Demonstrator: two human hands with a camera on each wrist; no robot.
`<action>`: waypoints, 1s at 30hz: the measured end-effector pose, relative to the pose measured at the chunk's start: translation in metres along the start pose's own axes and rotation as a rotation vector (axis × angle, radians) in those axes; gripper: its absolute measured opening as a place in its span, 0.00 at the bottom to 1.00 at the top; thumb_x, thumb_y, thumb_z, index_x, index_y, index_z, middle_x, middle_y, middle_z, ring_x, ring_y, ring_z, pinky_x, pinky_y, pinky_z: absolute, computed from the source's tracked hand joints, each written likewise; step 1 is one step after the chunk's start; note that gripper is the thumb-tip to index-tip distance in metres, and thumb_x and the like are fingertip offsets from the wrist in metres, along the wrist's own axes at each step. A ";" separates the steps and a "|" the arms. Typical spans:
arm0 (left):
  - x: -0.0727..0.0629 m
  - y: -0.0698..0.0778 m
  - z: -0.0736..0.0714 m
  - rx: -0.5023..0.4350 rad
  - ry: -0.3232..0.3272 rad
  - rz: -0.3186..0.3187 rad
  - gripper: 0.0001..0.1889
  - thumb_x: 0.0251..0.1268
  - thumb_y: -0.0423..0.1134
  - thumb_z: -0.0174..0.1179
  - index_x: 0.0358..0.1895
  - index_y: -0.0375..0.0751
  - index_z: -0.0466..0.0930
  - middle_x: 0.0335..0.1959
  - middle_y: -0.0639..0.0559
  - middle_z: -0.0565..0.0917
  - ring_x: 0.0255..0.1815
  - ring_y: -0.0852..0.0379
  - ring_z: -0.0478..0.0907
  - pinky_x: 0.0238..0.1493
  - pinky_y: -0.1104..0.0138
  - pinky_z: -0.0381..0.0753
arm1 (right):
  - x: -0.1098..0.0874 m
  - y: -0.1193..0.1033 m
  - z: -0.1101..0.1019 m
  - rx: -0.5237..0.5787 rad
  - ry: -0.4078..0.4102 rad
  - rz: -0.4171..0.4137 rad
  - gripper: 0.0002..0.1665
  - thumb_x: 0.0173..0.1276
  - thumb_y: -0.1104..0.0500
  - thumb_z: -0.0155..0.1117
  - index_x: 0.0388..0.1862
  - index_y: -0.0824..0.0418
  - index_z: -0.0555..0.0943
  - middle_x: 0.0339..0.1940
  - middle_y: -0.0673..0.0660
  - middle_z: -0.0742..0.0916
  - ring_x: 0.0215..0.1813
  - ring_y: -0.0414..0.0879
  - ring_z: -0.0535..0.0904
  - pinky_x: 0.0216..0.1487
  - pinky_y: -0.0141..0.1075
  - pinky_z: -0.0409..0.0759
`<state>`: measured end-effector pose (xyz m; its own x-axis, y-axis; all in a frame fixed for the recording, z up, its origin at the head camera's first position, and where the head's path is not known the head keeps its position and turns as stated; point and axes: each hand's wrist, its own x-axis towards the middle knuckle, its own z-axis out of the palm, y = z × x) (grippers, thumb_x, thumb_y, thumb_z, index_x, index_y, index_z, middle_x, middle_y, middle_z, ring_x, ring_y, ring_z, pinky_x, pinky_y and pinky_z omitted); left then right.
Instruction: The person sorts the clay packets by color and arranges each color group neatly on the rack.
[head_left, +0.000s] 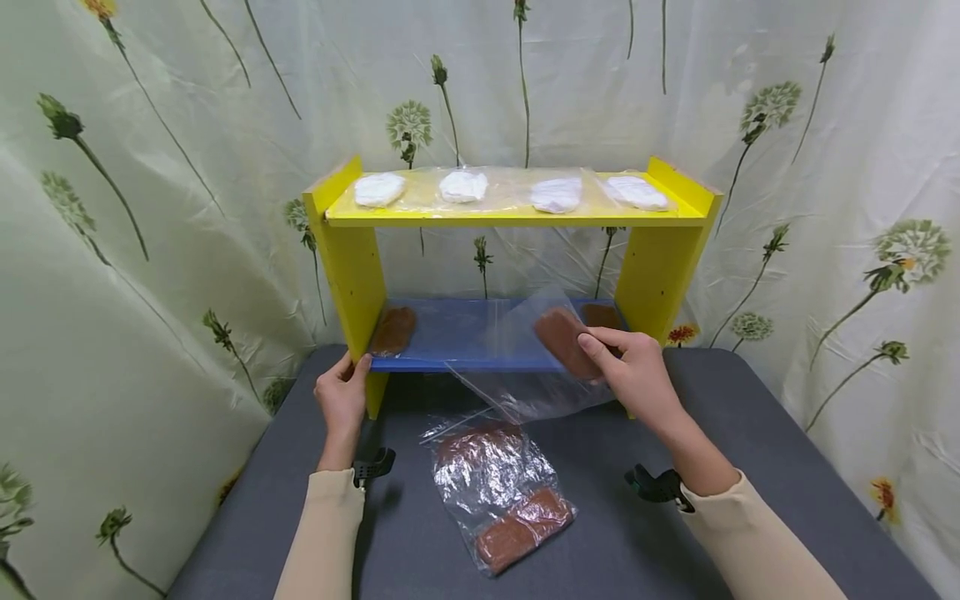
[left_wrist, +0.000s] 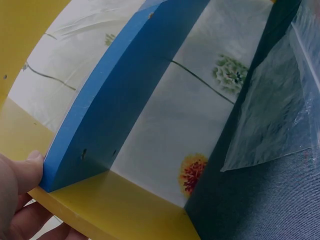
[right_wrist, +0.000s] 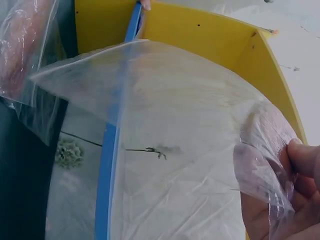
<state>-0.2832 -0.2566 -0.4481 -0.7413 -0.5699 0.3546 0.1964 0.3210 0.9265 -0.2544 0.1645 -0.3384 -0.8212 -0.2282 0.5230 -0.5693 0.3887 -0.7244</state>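
My left hand (head_left: 342, 398) grips the front left edge of a yellow and blue shelf unit (head_left: 351, 287), its thumb against the end of the blue shelf (left_wrist: 95, 107) and its fingers behind the yellow side panel. With thumb and fingers my right hand (head_left: 637, 371) pinches a clear plastic bag (head_left: 555, 396) at a flat brown slab (head_left: 564, 337) inside it. The bag's loose part hangs down to the left, across the blue shelf's front edge. Behind it on the blue shelf lie a brown slab (head_left: 393, 332) at the left end and another (head_left: 600, 315) at the right, under clear plastic.
On the dark table (head_left: 600, 500), in front of the unit, lies a clear zip bag (head_left: 487, 475) with brown slabs at its two ends. The yellow top shelf (head_left: 517, 222) bears several white lumps (head_left: 462, 186) in clear plastic. A flowered curtain (head_left: 247, 167) hangs close behind.
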 end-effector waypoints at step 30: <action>0.001 -0.001 -0.001 0.005 -0.012 0.005 0.25 0.67 0.51 0.66 0.63 0.44 0.82 0.55 0.42 0.85 0.51 0.45 0.84 0.55 0.50 0.81 | 0.054 0.037 0.044 0.293 0.157 0.226 0.18 0.76 0.62 0.61 0.59 0.72 0.82 0.46 0.72 0.87 0.35 0.49 0.89 0.35 0.36 0.86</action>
<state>-0.2829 -0.2584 -0.4491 -0.7476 -0.5594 0.3579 0.1973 0.3275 0.9240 -0.3216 0.1277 -0.3569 -0.9241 -0.0180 0.3817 -0.3804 0.1377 -0.9145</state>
